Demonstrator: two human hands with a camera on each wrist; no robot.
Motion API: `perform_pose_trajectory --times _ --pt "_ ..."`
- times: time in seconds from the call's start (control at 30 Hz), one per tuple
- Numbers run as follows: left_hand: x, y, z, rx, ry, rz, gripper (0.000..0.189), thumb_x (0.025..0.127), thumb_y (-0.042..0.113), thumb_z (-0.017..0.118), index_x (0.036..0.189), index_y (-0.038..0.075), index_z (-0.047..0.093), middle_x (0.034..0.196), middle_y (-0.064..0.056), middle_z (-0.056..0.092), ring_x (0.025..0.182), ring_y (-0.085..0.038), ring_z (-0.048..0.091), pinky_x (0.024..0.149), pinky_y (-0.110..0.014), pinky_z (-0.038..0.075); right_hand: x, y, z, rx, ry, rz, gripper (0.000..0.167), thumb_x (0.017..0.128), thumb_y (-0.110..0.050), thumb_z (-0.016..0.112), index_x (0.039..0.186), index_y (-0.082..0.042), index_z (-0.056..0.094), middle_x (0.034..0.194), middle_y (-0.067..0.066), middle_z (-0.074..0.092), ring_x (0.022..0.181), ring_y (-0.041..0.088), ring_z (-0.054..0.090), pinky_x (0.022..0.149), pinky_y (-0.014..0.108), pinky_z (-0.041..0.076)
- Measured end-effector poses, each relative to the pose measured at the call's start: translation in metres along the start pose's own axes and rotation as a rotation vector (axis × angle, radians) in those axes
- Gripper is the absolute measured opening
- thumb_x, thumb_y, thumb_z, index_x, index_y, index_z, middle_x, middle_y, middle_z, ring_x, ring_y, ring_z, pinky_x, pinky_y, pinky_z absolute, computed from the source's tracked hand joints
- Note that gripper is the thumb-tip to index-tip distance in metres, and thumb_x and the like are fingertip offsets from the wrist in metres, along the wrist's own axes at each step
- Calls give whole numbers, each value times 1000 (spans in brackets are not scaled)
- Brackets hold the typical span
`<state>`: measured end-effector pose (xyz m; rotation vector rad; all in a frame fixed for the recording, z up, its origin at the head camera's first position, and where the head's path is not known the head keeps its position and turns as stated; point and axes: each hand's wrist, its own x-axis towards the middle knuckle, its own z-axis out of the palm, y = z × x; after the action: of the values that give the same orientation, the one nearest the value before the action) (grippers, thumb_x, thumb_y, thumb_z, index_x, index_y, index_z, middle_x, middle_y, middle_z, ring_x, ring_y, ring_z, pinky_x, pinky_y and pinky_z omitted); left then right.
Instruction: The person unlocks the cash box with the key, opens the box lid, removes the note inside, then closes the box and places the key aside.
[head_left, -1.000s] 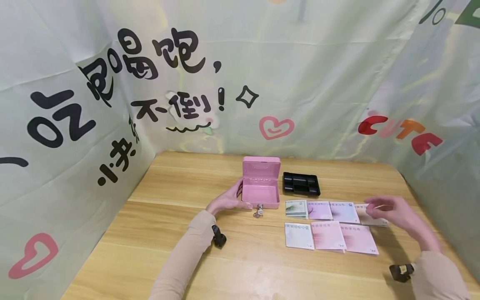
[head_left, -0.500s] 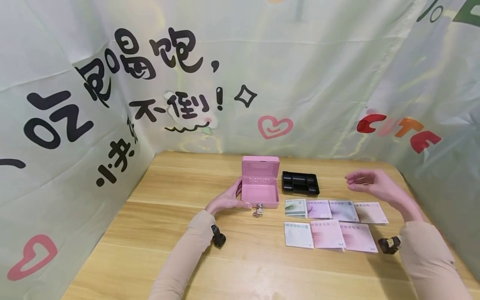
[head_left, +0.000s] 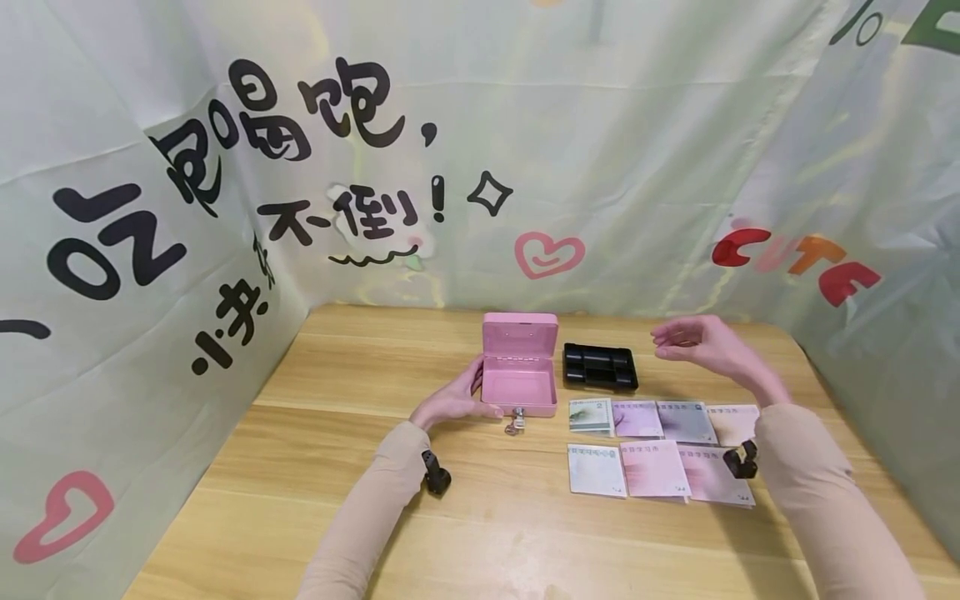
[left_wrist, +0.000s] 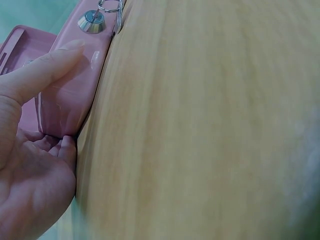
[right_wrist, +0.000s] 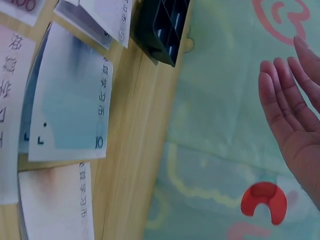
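Note:
A pink cash box (head_left: pixel 519 387) stands on the table with its lid raised and its inside bare. My left hand (head_left: pixel 453 402) grips its left front corner, thumb (left_wrist: pixel 47 70) along the front wall and the other fingers at the side. Keys on a ring (left_wrist: pixel 111 6) hang from the lock (left_wrist: pixel 92 22) in the front. To the right of the box lies a black compartment tray (head_left: pixel 600 367). My right hand (head_left: pixel 697 340) is in the air right of the tray, fingers loosely bent, holding nothing.
Folded banknotes lie in two rows in front of the tray, among them a green one (head_left: pixel 591 415), a blue one (head_left: pixel 685 422) and a pink one (head_left: pixel 654 469). A printed cloth (head_left: pixel 645 167) hangs behind the table (head_left: pixel 480 525) and along both sides.
My right hand has left the brownish note at the right end of the back row, rising and moving left toward the tray. The left hand stays on the cash box.

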<state>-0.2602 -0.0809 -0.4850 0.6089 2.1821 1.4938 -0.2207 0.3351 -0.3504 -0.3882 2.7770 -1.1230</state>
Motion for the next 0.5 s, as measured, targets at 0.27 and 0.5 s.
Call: perform_pose_trajectory --times 0.27,0.5 --pt "-1 1 0 31 12 -9 122 77 17 85 163 14 0 171 -15 5 158 -33 12 130 -52 12 25 -1 14 48 -32 -39 36 94 -15 71 123 6 65 116 25 72 90 -4 67 81 14 56" --pt "-1 0 1 23 11 -8 121 76 15 85 163 15 0 171 -16 6 158 -35 13 130 -54 12 46 -5 36 69 -92 -36 34 92 -11 72 119 8 66 115 27 71 96 15 71 80 15 56"
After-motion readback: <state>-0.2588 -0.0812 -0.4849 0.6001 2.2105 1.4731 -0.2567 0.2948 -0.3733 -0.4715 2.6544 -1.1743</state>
